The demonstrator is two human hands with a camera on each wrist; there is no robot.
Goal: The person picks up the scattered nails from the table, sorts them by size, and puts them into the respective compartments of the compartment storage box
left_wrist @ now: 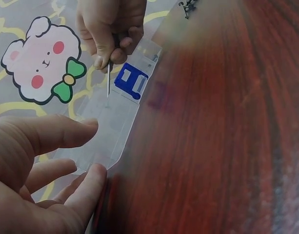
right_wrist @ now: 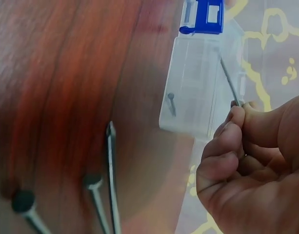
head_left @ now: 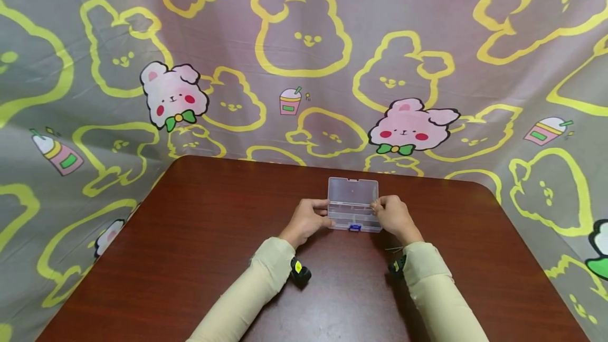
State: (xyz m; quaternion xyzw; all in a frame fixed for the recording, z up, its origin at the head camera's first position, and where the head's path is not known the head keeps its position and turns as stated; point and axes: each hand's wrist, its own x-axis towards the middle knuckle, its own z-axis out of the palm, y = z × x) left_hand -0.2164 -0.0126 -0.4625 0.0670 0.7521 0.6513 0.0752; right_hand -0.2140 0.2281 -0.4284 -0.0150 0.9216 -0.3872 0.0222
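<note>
A clear plastic compartment box (head_left: 353, 211) with a blue latch (head_left: 354, 228) stands open on the brown table (head_left: 199, 257), lid tipped back. My left hand (head_left: 310, 217) holds the box's left end between thumb and fingers (left_wrist: 71, 132). My right hand (head_left: 392, 214) pinches a thin steel nail (right_wrist: 230, 81) and holds it over the box's right compartment; the nail (left_wrist: 109, 86) points down into the box (left_wrist: 110, 127). One small nail (right_wrist: 171, 103) lies inside the box (right_wrist: 198, 87). The blue latch (left_wrist: 131, 81) faces me.
Three loose nails (right_wrist: 98, 195) lie on the table by my right wrist, also seen as thin nails (head_left: 394, 249) in the head view. A bunny-print cloth (head_left: 304, 67) hangs behind and drapes around the table. Bare wood lies at the left and front.
</note>
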